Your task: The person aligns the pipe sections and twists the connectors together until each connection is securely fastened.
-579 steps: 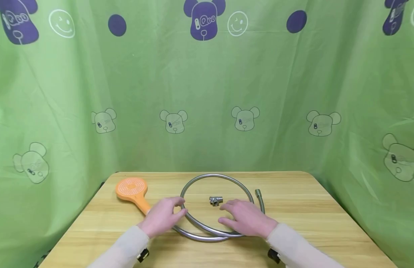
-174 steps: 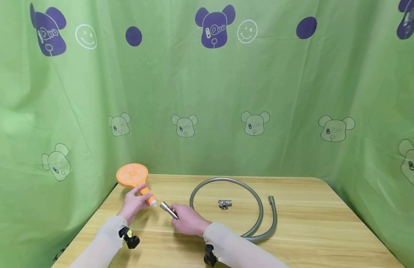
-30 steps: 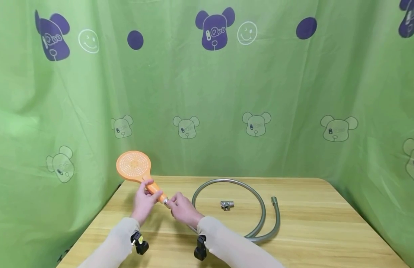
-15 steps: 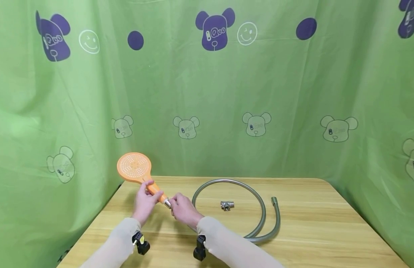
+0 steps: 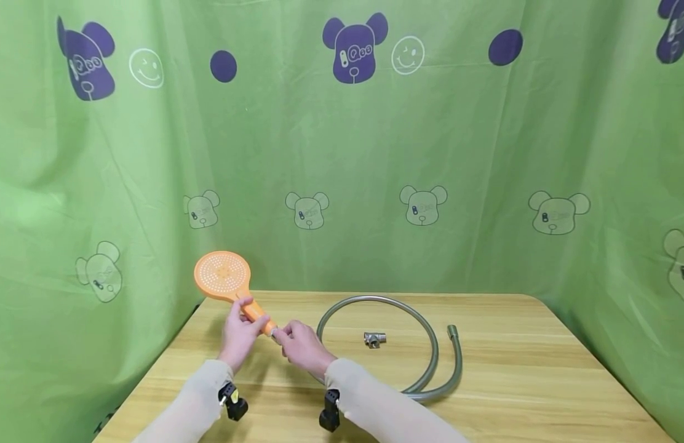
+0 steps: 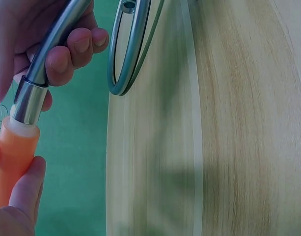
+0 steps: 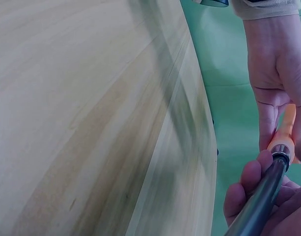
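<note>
My left hand [image 5: 239, 337] grips the handle of an orange shower head [image 5: 222, 274], raised at the table's left with its round nozzle face showing. Beside it, my right hand [image 5: 307, 348] holds one end of a grey metal shower hose [image 5: 435, 354]. In the left wrist view, the hose's silver connector [image 6: 31, 102] meets the white neck at the bottom of the orange handle [image 6: 16, 155], in line with it. Right-hand fingers curl round the hose just behind that connector. The right wrist view shows the same joint between both hands.
A small metal tee fitting [image 5: 374, 339] lies inside the hose loop on the wooden table [image 5: 541, 369]. The hose's free end [image 5: 452, 332] points toward the back at the right. Green printed curtain [image 5: 342, 141] surrounds the table's back and sides.
Earlier the shower head lay on the table; it was lifted, and the hose end brought to its handle. Over the last second, the right fingers shift slightly at the connector while the left stays put.
</note>
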The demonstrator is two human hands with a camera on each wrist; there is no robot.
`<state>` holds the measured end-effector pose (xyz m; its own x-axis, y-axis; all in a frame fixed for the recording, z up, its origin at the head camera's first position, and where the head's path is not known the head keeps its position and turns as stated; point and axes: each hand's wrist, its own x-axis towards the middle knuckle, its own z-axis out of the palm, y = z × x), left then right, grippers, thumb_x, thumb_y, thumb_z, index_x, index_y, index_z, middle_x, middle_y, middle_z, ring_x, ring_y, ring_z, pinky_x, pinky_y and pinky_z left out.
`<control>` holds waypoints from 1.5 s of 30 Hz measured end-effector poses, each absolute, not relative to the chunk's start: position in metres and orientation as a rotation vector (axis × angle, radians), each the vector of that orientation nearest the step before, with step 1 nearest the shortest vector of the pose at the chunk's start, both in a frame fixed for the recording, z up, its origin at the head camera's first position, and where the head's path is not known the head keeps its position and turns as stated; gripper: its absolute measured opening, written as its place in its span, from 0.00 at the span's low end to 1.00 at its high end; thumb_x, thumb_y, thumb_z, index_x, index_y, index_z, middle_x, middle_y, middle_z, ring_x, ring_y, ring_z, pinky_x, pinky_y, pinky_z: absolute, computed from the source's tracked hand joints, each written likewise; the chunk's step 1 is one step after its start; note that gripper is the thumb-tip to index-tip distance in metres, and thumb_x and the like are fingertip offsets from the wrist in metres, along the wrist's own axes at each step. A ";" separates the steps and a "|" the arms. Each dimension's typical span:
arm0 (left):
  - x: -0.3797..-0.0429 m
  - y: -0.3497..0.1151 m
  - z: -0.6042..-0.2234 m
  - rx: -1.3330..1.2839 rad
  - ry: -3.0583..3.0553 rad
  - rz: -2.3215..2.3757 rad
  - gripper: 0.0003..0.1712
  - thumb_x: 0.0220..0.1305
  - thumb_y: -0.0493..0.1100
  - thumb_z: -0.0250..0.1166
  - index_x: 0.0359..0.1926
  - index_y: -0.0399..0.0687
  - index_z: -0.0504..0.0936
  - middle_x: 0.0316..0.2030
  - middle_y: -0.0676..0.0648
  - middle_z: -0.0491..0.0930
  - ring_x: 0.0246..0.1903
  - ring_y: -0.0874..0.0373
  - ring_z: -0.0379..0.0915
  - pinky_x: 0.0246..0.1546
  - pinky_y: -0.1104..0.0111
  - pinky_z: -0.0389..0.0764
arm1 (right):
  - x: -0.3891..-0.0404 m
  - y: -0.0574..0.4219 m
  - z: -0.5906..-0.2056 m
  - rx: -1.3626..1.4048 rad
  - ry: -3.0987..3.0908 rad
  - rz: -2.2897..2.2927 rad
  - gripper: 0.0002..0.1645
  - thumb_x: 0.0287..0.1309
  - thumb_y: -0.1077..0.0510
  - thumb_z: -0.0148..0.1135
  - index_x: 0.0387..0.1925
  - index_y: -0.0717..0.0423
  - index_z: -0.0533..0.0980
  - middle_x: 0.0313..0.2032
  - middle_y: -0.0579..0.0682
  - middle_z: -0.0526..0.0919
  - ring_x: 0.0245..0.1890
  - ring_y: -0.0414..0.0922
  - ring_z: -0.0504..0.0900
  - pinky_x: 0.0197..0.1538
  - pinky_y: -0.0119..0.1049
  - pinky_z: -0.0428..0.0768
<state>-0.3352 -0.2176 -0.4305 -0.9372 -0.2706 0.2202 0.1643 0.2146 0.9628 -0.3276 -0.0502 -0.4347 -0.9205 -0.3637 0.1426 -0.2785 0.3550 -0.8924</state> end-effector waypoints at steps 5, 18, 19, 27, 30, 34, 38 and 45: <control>-0.334 -0.218 -0.429 0.086 -2.150 -1.792 0.37 0.62 0.33 0.70 0.69 0.41 0.64 0.46 0.35 0.73 0.36 0.58 0.77 0.37 0.75 0.84 | -0.328 -0.051 -0.436 -0.606 2.558 -1.595 0.15 0.62 0.49 0.68 0.34 0.54 0.74 0.26 0.47 0.78 0.23 0.40 0.73 0.22 0.32 0.71; -0.337 -0.222 -0.430 0.036 -2.150 -1.770 0.34 0.61 0.31 0.69 0.68 0.41 0.70 0.47 0.32 0.76 0.37 0.59 0.77 0.36 0.76 0.83 | -0.330 -0.052 -0.435 -0.664 2.565 -1.568 0.14 0.71 0.50 0.58 0.31 0.52 0.78 0.22 0.43 0.76 0.20 0.39 0.71 0.19 0.31 0.68; -0.337 -0.222 -0.431 0.034 -2.152 -1.764 0.34 0.61 0.31 0.69 0.68 0.40 0.71 0.47 0.32 0.76 0.37 0.59 0.76 0.36 0.76 0.82 | -0.330 -0.052 -0.435 -0.669 2.560 -1.565 0.15 0.72 0.49 0.57 0.30 0.52 0.78 0.21 0.43 0.76 0.19 0.38 0.70 0.19 0.31 0.67; -0.338 -0.223 -0.432 0.026 -2.142 -1.770 0.32 0.61 0.30 0.68 0.66 0.38 0.73 0.46 0.32 0.77 0.37 0.59 0.75 0.35 0.76 0.83 | -0.332 -0.052 -0.438 -0.676 2.503 -1.593 0.16 0.74 0.48 0.54 0.34 0.54 0.78 0.19 0.44 0.74 0.17 0.38 0.67 0.18 0.30 0.64; -0.339 -0.223 -0.433 0.032 -2.143 -1.779 0.32 0.61 0.30 0.68 0.66 0.39 0.73 0.46 0.33 0.76 0.37 0.59 0.75 0.35 0.76 0.82 | -0.331 -0.051 -0.439 -0.658 2.448 -1.666 0.13 0.73 0.49 0.56 0.43 0.56 0.74 0.21 0.45 0.75 0.19 0.39 0.69 0.20 0.30 0.66; -0.339 -0.222 -0.432 0.038 -2.153 -1.790 0.32 0.61 0.31 0.68 0.67 0.40 0.73 0.48 0.32 0.75 0.38 0.58 0.75 0.37 0.76 0.82 | -0.331 -0.050 -0.440 -0.641 2.416 -1.719 0.12 0.73 0.50 0.56 0.42 0.55 0.69 0.23 0.46 0.76 0.22 0.40 0.71 0.23 0.31 0.69; -0.338 -0.222 -0.433 0.044 -2.149 -1.794 0.33 0.61 0.31 0.68 0.67 0.40 0.72 0.49 0.31 0.74 0.39 0.58 0.76 0.38 0.76 0.83 | -0.331 -0.051 -0.440 -0.646 2.444 -1.705 0.12 0.73 0.50 0.56 0.39 0.54 0.70 0.24 0.47 0.77 0.22 0.40 0.72 0.23 0.32 0.70; -0.337 -0.220 -0.433 0.028 -2.142 -1.791 0.32 0.62 0.31 0.68 0.67 0.39 0.71 0.50 0.30 0.75 0.39 0.58 0.76 0.40 0.75 0.84 | -0.332 -0.052 -0.439 -0.602 2.453 -1.679 0.12 0.75 0.51 0.53 0.36 0.53 0.72 0.24 0.50 0.80 0.21 0.40 0.73 0.22 0.31 0.70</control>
